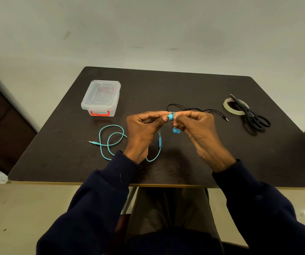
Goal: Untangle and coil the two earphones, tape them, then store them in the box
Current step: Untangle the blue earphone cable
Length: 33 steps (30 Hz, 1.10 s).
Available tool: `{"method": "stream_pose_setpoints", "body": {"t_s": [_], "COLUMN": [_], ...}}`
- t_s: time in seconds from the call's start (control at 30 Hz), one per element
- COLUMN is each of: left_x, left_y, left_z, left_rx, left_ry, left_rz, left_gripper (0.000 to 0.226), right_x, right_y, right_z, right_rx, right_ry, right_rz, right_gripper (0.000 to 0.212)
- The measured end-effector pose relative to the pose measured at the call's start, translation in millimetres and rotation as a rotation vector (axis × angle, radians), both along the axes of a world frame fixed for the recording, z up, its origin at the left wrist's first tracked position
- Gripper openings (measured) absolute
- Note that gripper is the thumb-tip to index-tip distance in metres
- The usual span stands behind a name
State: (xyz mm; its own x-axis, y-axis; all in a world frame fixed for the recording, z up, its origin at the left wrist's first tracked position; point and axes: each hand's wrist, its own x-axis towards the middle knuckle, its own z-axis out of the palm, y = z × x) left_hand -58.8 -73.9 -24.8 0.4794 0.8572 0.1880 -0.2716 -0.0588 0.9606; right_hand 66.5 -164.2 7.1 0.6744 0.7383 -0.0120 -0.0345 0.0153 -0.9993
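- The dark tabletop [184, 172] has its near edge just above the person's lap and its far edge close to a pale wall; bare surface lies open in front of the hands and along the near right.
- The left hand [144, 131] and right hand [199, 133] are raised over the middle, fingers of both pinched shut on the ear-bud end of the blue earphone [171, 116].
- A second blue bud hangs just below the right grip; the blue cord drops past an inline remote, loops under the left wrist and lies in loose loops at the left, plug pointing left.
- The black earphone [194, 109] lies in a loose tangle just beyond the hands, its plug toward the right.
- The clear box [101, 97], lid on and red latch facing the person, stands far left, well apart from the hands.
- A tape roll [228, 107] sits far right with black scissors [249, 115] lying across it.
- No readable writing shows.
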Motion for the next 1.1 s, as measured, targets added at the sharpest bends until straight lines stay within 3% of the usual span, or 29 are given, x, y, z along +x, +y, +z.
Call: {"method": "stream_pose_setpoints", "body": {"t_s": [0.13, 0.4, 0.5, 0.77, 0.97, 1.1], "left_x": [2, 5, 6, 6, 5, 5], "left_y": [1, 0, -2, -11, -13, -8], "left_z": [-1, -4, -5, 3, 5, 2], "left_rx": [0.014, 0.105, 0.011, -0.443, -0.48, -0.403], "left_ry": [0.005, 0.04, 0.017, -0.062, -0.046, 0.041], "left_rz": [0.022, 0.127, 0.138, 0.057, 0.022, 0.008], "left_gripper": [0.023, 0.015, 0.017, 0.012, 0.012, 0.014], "right_x": [-3, -9, -10, -14, -12, -10], "right_y": [-1, 0, 3, 3, 4, 3], "right_z": [2, -6, -7, -7, -10, -16], "right_rx": [0.026, 0.024, 0.021, 0.03, 0.028, 0.033], "right_ry": [0.05, -0.237, -0.274, -0.068, -0.241, -0.328], "right_rz": [0.001, -0.043, -0.06, -0.049, -0.074, -0.087], "right_gripper": [0.014, 0.005, 0.005, 0.011, 0.013, 0.011]}}
